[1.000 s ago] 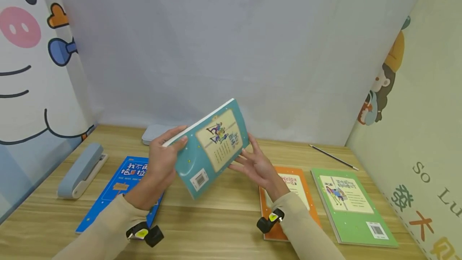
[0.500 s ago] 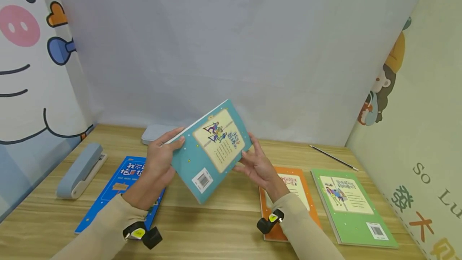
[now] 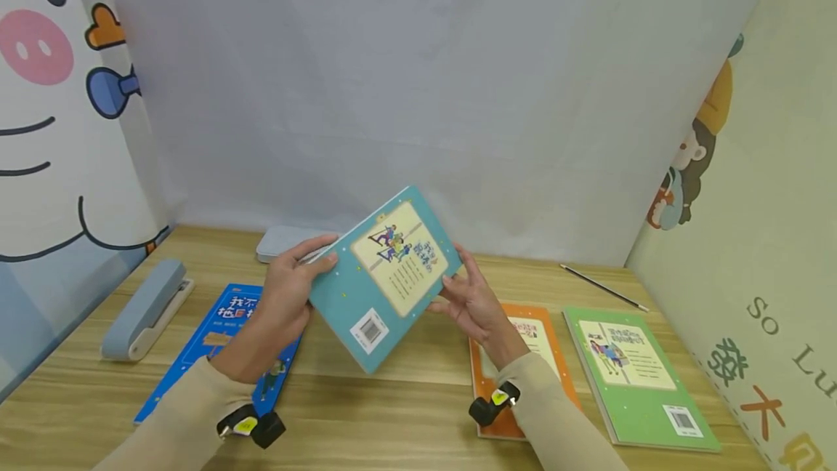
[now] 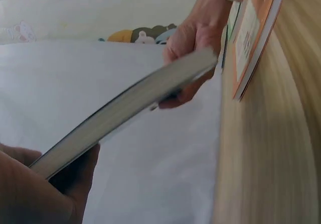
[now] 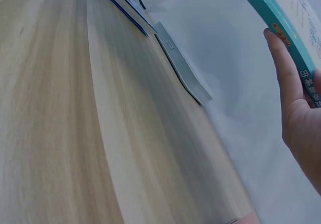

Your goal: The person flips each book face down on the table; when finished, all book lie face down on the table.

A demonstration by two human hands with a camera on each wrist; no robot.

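Observation:
A teal book is held tilted above the table, its back cover with a barcode facing the head camera. My left hand grips its left edge, thumb on the cover and fingers behind. At the opposite side, my right hand holds the book near the spine between thumb and fingers. The left wrist view shows the book's page edge between the two hands. In the right wrist view, the teal spine lies against the right hand's fingers.
On the wooden table, a blue book and a grey-blue stapler lie left. A pale blue case is at the back. An orange book, partly under the right arm, a green book and a pencil lie right.
The teal book has turned so its back cover faces the head camera more squarely, and it has shifted slightly down. Both hands keep their hold; the other things stay put.

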